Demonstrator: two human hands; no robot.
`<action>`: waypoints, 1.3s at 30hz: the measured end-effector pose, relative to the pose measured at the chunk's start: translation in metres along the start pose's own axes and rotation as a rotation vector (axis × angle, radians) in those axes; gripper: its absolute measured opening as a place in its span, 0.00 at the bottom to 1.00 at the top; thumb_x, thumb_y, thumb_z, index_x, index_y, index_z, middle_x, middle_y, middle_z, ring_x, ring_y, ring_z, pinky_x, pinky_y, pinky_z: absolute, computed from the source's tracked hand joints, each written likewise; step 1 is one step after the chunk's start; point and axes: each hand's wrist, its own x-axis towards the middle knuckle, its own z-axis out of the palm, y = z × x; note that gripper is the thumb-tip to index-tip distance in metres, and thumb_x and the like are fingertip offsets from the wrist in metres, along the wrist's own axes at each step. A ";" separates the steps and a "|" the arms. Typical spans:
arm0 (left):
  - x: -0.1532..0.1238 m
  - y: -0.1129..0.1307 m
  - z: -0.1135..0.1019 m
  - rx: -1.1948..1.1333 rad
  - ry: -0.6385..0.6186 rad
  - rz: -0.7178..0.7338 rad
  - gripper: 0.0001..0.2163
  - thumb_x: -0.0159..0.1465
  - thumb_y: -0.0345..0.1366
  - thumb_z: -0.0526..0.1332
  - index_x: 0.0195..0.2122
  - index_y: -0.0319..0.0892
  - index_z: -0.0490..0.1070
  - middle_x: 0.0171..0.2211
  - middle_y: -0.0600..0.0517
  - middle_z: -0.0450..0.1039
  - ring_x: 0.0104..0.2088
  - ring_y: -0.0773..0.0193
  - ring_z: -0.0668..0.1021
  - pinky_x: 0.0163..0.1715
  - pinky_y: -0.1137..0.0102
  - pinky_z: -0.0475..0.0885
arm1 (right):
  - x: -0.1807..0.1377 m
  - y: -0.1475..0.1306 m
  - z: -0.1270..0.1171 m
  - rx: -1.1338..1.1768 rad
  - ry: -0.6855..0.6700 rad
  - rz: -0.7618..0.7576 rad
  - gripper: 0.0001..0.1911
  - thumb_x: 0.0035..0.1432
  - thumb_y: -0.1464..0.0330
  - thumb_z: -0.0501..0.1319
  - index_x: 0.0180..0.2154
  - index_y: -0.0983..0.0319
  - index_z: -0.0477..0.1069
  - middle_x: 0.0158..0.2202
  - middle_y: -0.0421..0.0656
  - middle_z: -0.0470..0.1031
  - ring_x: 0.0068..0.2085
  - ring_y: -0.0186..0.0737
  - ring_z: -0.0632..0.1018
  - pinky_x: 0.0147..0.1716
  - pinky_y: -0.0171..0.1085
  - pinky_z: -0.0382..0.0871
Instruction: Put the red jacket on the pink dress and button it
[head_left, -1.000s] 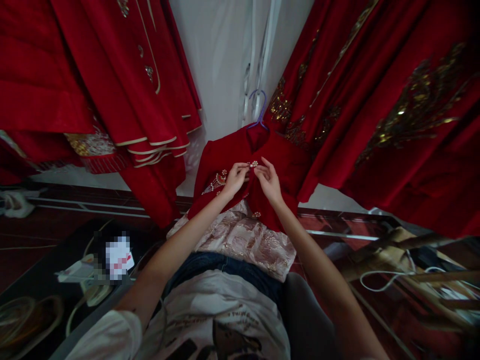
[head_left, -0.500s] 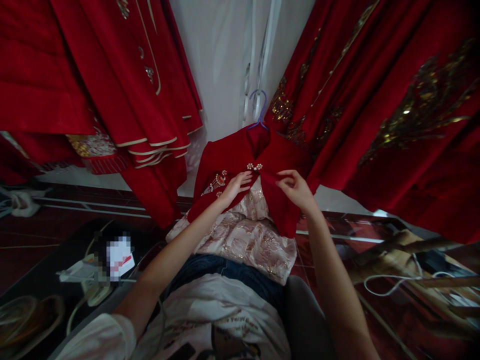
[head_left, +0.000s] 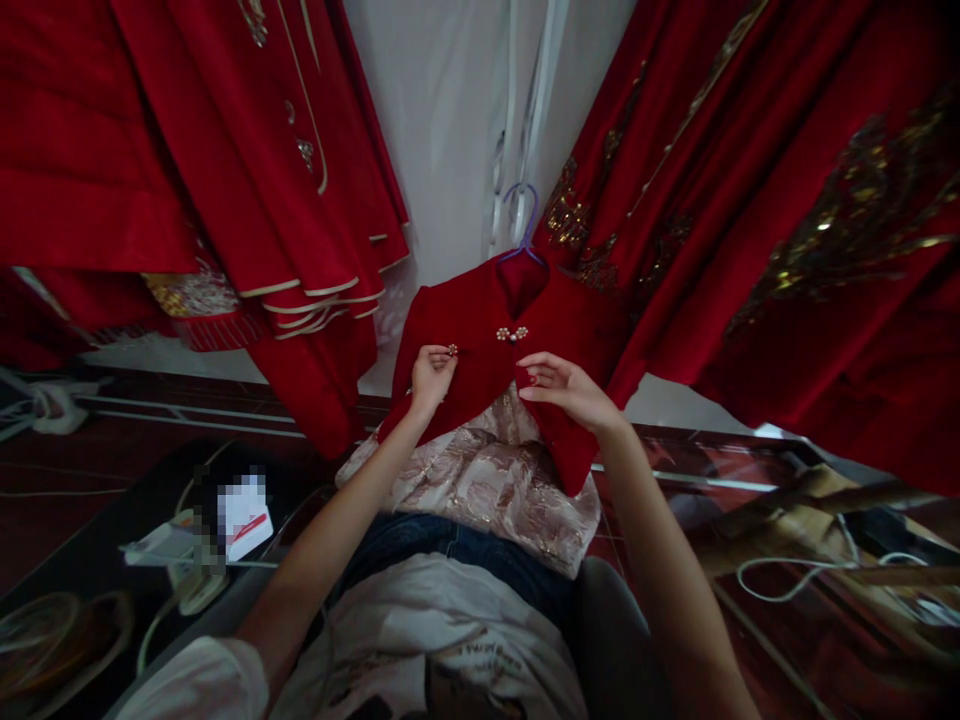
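Note:
A short red jacket hangs in front of me on a purple hanger, over a shiny pale pink patterned garment. A pearl-beaded flower clasp joins its fronts below the neckline. On the left front, my left hand is closed on a beaded ornament, whose flower-shaped top shows at the fingertips; the rest is hidden. My right hand is by the front opening, below the clasp. Its thumb and fingers are apart, with red showing in the gap.
Red embroidered garments hang at the left and right. A dark table at lower left carries a white box, cords and a clear-covered container. Wooden pieces and a white cable lie at lower right.
My left hand has moved left from beside the clasp to the beaded ornament and closed on it. My right hand has shifted left and down, its fingers opening from a pinch at the jacket's front.

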 end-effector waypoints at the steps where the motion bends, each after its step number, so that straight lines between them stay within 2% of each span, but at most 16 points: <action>1: 0.000 0.000 -0.001 -0.031 -0.006 -0.010 0.09 0.52 0.24 0.64 0.33 0.39 0.67 0.27 0.55 0.71 0.29 0.70 0.75 0.36 0.72 0.71 | 0.007 0.003 0.009 -0.016 0.006 -0.003 0.24 0.41 0.67 0.74 0.42 0.58 0.73 0.36 0.38 0.73 0.36 0.31 0.73 0.43 0.35 0.70; 3: -0.002 0.000 -0.002 -0.116 -0.015 -0.061 0.09 0.52 0.25 0.64 0.33 0.39 0.68 0.28 0.54 0.72 0.30 0.70 0.75 0.37 0.71 0.71 | 0.022 0.011 0.027 -0.043 0.048 -0.020 0.24 0.39 0.66 0.74 0.41 0.59 0.73 0.32 0.37 0.71 0.33 0.31 0.72 0.40 0.35 0.70; 7: -0.006 0.004 -0.005 -0.315 -0.079 -0.188 0.07 0.53 0.29 0.65 0.34 0.37 0.72 0.30 0.51 0.75 0.31 0.69 0.77 0.41 0.67 0.74 | 0.060 0.036 0.053 -0.062 0.246 -0.086 0.23 0.37 0.65 0.74 0.38 0.62 0.73 0.27 0.35 0.68 0.29 0.31 0.70 0.35 0.34 0.68; 11: -0.009 0.008 -0.009 -0.413 -0.137 -0.235 0.09 0.52 0.32 0.68 0.34 0.36 0.75 0.34 0.49 0.78 0.35 0.67 0.79 0.50 0.63 0.72 | 0.092 0.064 0.062 -0.141 0.314 -0.110 0.21 0.39 0.66 0.72 0.38 0.63 0.74 0.26 0.35 0.69 0.28 0.30 0.70 0.33 0.33 0.68; 14: -0.009 0.006 -0.010 -0.395 -0.156 -0.262 0.09 0.52 0.32 0.68 0.34 0.36 0.77 0.35 0.49 0.78 0.36 0.68 0.79 0.52 0.63 0.71 | 0.101 0.074 0.064 -0.230 0.332 -0.122 0.19 0.45 0.66 0.69 0.41 0.62 0.74 0.29 0.37 0.70 0.30 0.31 0.72 0.35 0.33 0.70; 18: -0.008 0.001 -0.010 -0.339 -0.175 -0.224 0.09 0.52 0.34 0.68 0.35 0.37 0.78 0.37 0.47 0.79 0.37 0.66 0.80 0.50 0.63 0.72 | 0.101 0.072 0.068 -0.324 0.345 -0.105 0.16 0.48 0.68 0.66 0.42 0.62 0.73 0.30 0.38 0.71 0.31 0.32 0.73 0.35 0.33 0.72; 23: -0.004 0.000 -0.009 -0.169 -0.187 -0.085 0.12 0.50 0.35 0.70 0.36 0.37 0.79 0.37 0.46 0.80 0.38 0.62 0.81 0.50 0.62 0.73 | 0.099 0.069 0.073 -0.368 0.390 -0.149 0.16 0.53 0.68 0.62 0.45 0.61 0.73 0.34 0.41 0.73 0.33 0.33 0.74 0.36 0.34 0.73; 28: 0.006 -0.003 -0.010 -0.039 -0.203 0.023 0.10 0.51 0.34 0.69 0.34 0.37 0.79 0.36 0.45 0.81 0.36 0.61 0.81 0.47 0.61 0.74 | 0.101 0.071 0.073 -0.429 0.404 -0.214 0.17 0.54 0.69 0.61 0.47 0.63 0.73 0.35 0.44 0.72 0.32 0.34 0.74 0.38 0.36 0.74; 32: 0.017 -0.003 -0.014 0.041 -0.247 0.049 0.09 0.49 0.34 0.69 0.31 0.37 0.78 0.32 0.46 0.80 0.32 0.62 0.80 0.43 0.63 0.75 | 0.101 0.068 0.073 -0.485 0.414 -0.234 0.16 0.55 0.70 0.60 0.47 0.64 0.73 0.37 0.45 0.73 0.33 0.34 0.75 0.38 0.35 0.74; 35: 0.020 0.001 -0.019 0.050 -0.330 0.043 0.08 0.49 0.34 0.69 0.30 0.38 0.77 0.30 0.49 0.79 0.31 0.64 0.79 0.41 0.66 0.75 | 0.094 0.063 0.070 -0.473 0.359 -0.201 0.15 0.57 0.71 0.58 0.47 0.62 0.73 0.38 0.45 0.77 0.36 0.34 0.77 0.40 0.36 0.75; 39: 0.009 0.002 -0.034 0.070 -0.429 0.050 0.10 0.54 0.34 0.66 0.38 0.39 0.75 0.33 0.50 0.78 0.34 0.66 0.78 0.40 0.68 0.73 | 0.070 0.056 0.053 -0.440 0.200 -0.154 0.12 0.60 0.69 0.57 0.44 0.60 0.75 0.44 0.44 0.79 0.42 0.36 0.80 0.47 0.38 0.73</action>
